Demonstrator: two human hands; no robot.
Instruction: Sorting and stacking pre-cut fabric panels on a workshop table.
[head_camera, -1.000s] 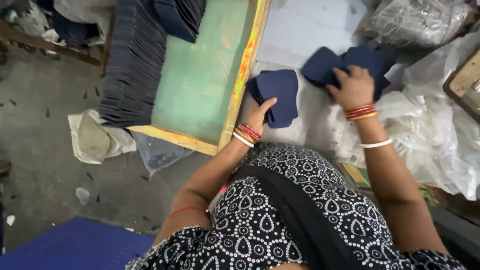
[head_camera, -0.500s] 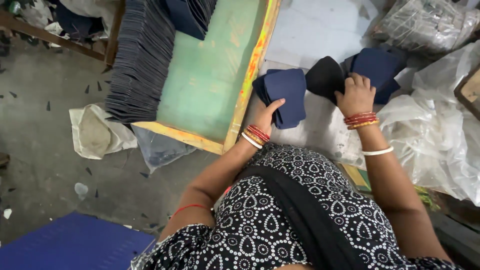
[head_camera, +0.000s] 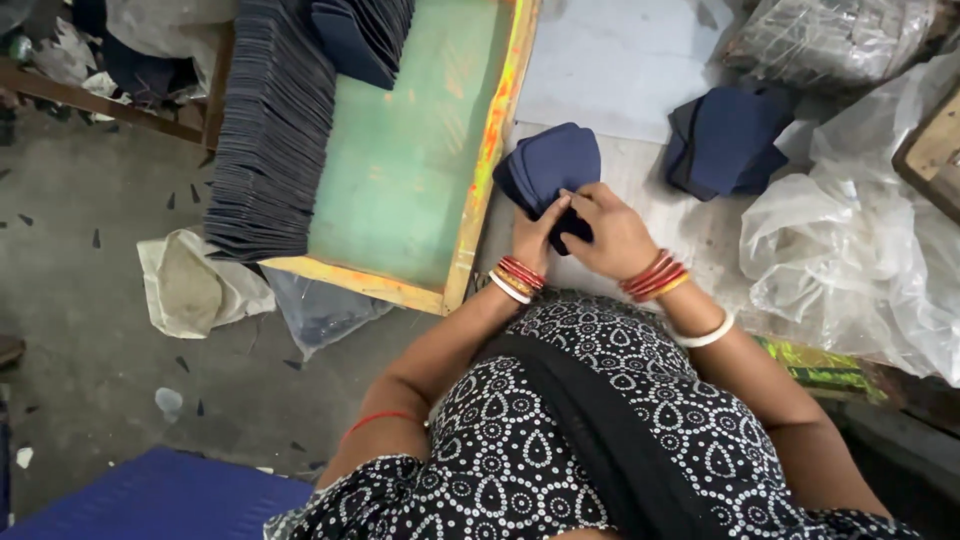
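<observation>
Head cam, looking down: both hands meet on a small stack of navy fabric pieces (head_camera: 548, 170) lying on the pale work surface (head_camera: 620, 70), just right of the green printing board (head_camera: 400, 160). Left hand (head_camera: 537, 232) has fingers curled, pinching the stack's near edge; right hand (head_camera: 612, 232) is partly closed w/ fingertips gripping the same edge, looks like squaring or counting the pieces. Done so far, judging by layout: a long row of dark pieces (head_camera: 270, 130) is already lined up along the board's left side, more at top. Left to do: a second navy pile (head_camera: 728, 140) sits well apart to the right, untouched. Clear plastic bags (head_camera: 850, 250) lie farther right. Stack in hand not yet placed on the board.
</observation>
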